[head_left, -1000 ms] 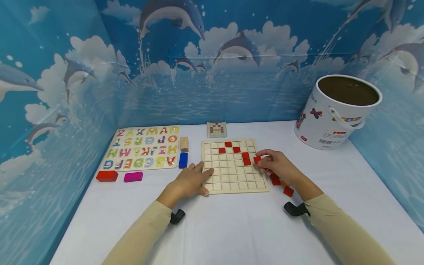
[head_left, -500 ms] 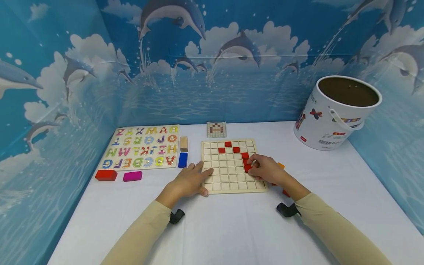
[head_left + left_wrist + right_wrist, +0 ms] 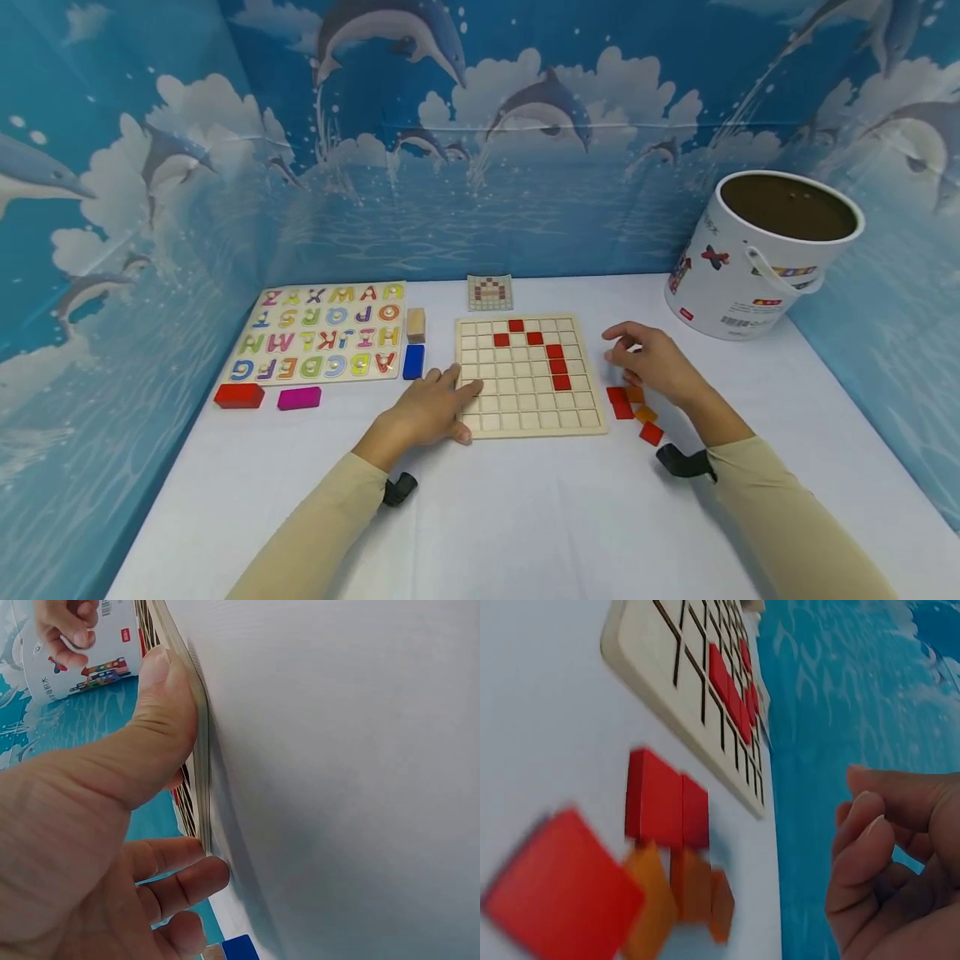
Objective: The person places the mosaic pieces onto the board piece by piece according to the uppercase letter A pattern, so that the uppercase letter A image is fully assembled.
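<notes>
Left hand [image 3: 427,410] lies flat with straight fingers and thumb pressed on the near-left edge of the wooden grid board [image 3: 529,417], holding nothing. Right hand [image 3: 654,364] hovers just off the board's right edge, fingers loosely curled and empty. Loose red and orange tiles [image 3: 633,410] lie on the white table [image 3: 525,517] directly below and just nearer than it; six red tiles [image 3: 556,359] sit in the grid, left of this hand.

alphabet puzzle board [image 3: 321,333] far left | wooden block [image 3: 416,325] and blue block [image 3: 414,362] just beside its right edge | red block [image 3: 239,395], magenta block [image 3: 299,398] in front | pattern card [image 3: 491,292] | white bucket [image 3: 757,258] far right
</notes>
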Available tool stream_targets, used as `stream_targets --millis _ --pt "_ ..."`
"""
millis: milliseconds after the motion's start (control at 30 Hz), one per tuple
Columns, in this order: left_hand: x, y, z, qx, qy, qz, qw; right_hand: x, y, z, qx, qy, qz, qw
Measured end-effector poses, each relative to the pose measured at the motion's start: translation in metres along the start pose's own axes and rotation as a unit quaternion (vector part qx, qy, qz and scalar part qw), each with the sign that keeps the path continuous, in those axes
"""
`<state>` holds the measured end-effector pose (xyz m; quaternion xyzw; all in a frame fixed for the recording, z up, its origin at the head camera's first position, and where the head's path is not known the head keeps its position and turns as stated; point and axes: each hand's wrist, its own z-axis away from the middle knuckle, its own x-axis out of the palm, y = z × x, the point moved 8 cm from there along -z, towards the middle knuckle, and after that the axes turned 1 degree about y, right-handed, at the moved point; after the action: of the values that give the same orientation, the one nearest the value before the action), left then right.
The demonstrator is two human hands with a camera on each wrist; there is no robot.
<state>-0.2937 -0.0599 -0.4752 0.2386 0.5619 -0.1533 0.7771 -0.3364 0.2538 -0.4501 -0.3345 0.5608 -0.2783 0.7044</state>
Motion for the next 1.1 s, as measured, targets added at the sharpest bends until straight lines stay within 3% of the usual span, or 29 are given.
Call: stream_targets --millis 200,467,733,1100 --pt "-0.002 0.002 0.001 0.004 0.002 -0.001 1.0 -0.02 0.026 0.017 0.038 -0.025 -0.013 0.999" --pt "-0.003 0.002 0.001 0.0 0.002 -0.002 1.0 -0.006 0.051 0.023 0.051 -0.053 -0.024 0.997" --pt "-0.005 0.003 0.003 0.003 0.002 0.004 1.0 0.013 0.048 0.018 0.034 -0.076 0.005 0.997" --pt "-0.004 0.004 0.002 0.003 0.002 0.009 1.0 0.017 0.035 0.022 0.016 -0.053 0.099 0.994"
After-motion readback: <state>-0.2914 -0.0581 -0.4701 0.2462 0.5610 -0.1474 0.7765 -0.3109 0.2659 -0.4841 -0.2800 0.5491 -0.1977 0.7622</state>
